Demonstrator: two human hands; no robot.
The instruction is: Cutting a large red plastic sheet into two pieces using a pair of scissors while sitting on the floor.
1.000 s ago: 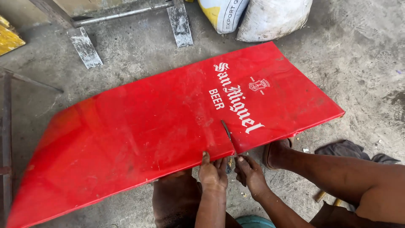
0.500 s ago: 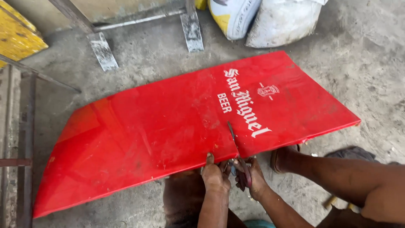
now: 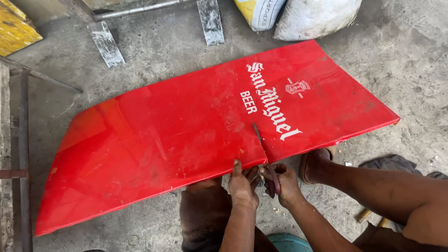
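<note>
red sheet (image 3: pixel 177 140): glossy, slit at near edge | left hand (image 3: pixel 243 186) pinching edge | right hand (image 3: pixel 282 184) gripping snips (image 3: pixel 273 177)

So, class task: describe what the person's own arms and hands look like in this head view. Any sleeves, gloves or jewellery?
Both forearms are bare up to the frame edge, with no sleeve showing. The left hand and right hand wear no gloves, and no ring, watch or bracelet can be seen. No markings show on either arm.

Viewpoint: head-worn, above the left hand (image 3: pixel 242 185) and right hand (image 3: pixel 281 183).
Direction: steeply down and forward.
Nearness: close; hands at bottom edge, red panel (image 3: pixel 186 135) beyond them.
</note>
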